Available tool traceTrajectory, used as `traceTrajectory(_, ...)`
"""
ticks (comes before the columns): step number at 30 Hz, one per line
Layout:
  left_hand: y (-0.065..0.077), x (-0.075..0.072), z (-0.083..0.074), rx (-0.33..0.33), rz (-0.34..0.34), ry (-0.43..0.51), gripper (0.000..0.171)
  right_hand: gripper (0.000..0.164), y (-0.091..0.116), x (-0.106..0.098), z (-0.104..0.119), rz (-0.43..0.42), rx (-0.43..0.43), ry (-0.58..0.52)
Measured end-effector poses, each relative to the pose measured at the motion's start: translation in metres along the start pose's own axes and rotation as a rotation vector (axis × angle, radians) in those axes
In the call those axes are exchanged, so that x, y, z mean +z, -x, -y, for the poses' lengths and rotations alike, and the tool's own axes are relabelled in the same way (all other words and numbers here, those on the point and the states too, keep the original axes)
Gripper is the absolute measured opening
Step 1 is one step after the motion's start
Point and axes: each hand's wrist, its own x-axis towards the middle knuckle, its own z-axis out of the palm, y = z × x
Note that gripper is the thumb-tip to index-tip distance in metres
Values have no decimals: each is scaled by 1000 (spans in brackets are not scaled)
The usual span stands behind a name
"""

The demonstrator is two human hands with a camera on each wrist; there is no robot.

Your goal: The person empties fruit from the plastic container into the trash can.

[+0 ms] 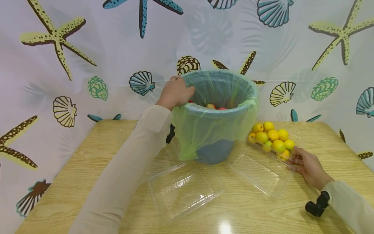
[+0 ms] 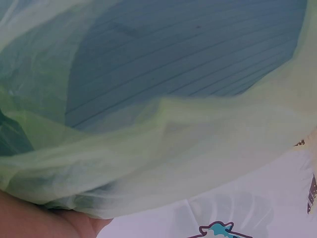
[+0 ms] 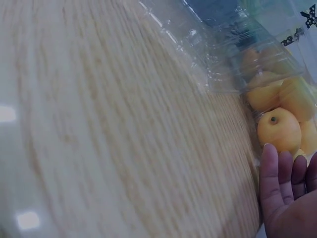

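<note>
My left hand (image 1: 176,93) grips the left rim of a blue bucket (image 1: 214,152), over the thin green plastic bag (image 1: 187,130) that lines it. In the left wrist view, part of that hand (image 2: 54,220) shows under the folded bag edge (image 2: 163,129). Several red and yellowish fruits (image 1: 211,106) lie inside the bucket. At the right, my right hand (image 1: 309,167) is at the near right corner of a clear plastic box holding several yellow fruits (image 1: 273,135). Its fingers (image 3: 270,171) look fairly straight beside the nearest fruit (image 3: 279,130); the thumb is hidden in the right wrist view.
A clear plastic container (image 1: 187,191) lies in front of the bucket on the wooden table (image 1: 248,214). Another clear plastic piece (image 1: 257,174) lies between the bucket and my right hand. A patterned cloth (image 1: 117,48) with shells and starfish hangs behind.
</note>
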Motion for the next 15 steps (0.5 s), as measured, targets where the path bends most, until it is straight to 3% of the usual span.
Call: traceTrajectory(15,0,-1,-1,-8,6,-6,70,29,-3,3,5,-26,14,-8)
